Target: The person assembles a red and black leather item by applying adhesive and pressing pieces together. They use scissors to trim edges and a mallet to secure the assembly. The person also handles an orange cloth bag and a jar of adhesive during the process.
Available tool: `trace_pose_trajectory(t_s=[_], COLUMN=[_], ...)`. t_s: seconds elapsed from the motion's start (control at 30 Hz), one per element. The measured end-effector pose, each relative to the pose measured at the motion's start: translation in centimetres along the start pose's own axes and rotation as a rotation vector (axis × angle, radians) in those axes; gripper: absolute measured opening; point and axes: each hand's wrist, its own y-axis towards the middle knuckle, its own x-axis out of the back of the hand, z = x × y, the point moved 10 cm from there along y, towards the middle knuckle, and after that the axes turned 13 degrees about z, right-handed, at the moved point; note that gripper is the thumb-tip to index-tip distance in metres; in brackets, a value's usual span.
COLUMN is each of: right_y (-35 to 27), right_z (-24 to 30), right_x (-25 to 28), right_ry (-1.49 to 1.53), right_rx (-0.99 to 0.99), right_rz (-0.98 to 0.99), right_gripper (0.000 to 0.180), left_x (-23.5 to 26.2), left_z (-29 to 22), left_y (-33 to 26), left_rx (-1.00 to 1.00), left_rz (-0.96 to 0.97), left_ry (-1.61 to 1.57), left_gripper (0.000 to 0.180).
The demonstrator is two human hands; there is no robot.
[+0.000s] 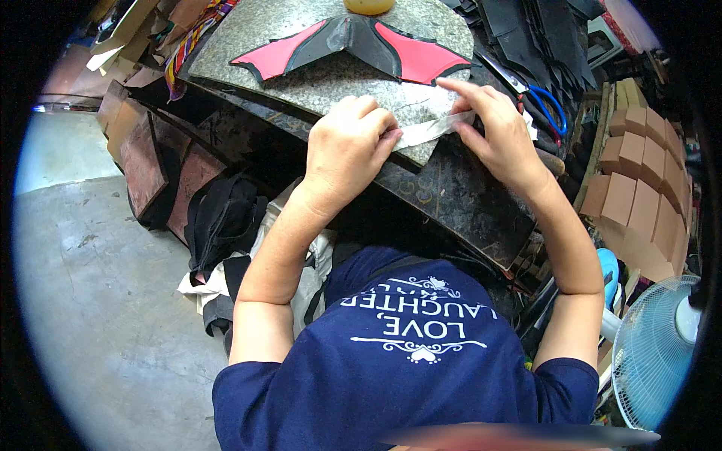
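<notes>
On slab [263,28], strip [429,134] lies between left hand [350,143] and right hand [494,134].

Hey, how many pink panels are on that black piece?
2: the left pink panel is at the left end of the black piece, the right pink panel at its right end, nearer the right hand. Any underneath would be hidden.

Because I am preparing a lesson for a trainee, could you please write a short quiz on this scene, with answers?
1. What does the left hand pinch between its fingers?
2. True or false: the black-and-pink piece lies on the speckled slab.
3. The blue-handled scissors lie nearer to: A) the left hand; B) the right hand.

Key: 1. A pale strip. 2. True. 3. B.
</notes>
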Motion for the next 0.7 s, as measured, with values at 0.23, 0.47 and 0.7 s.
trace_pose_trajectory(t_s=[0.23, 0.47, 0.7], right_y=[4.2, 6.2, 0.7], right_z=[-0.4, -1.6, -0.3], right_x=[1.5, 0.6, 3.6], right_ry=[-0.034, -0.213, 0.163], right_rx=[0.124, 0.050, 0.126], right_rz=[-0.019, 0.009, -0.164], right_gripper=[0.068, 0.073, 0.026], left_x=[1.0, -1.0, -1.3], left_z=[-2.5, -1.6, 0.4], left_y=[0.4, 3.2, 3.5], left_rx=[-0.108, -0.382, -0.298], left_rz=[-0.002, 0.257, 0.216], left_ry=[0.121, 0.087, -0.040], left_gripper=[0.023, 0.050, 0.087])
